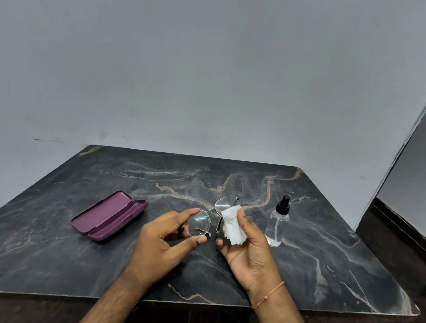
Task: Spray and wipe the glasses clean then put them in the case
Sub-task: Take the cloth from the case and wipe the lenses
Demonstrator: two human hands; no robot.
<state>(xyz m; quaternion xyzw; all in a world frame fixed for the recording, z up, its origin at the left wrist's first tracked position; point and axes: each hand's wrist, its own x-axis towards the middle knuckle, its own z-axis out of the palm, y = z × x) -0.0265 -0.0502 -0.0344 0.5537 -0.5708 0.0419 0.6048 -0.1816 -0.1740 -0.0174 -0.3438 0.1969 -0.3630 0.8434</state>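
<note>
Glasses (pixel 211 216) held up over the marble table (pixel 329 258), left hand (pixel 166 239) pinching one lens rim, right hand (pixel 246 247) pressing a white cloth (pixel 233 226) against the other lens. Open purple case (pixel 108 215) well left, spray bottle (pixel 277 222) just right

Your left hand (pixel 166 239) pinches the glasses (pixel 211 216) by one lens. Your right hand (pixel 246 247) presses a white cloth (pixel 233 225) to the other.
</note>
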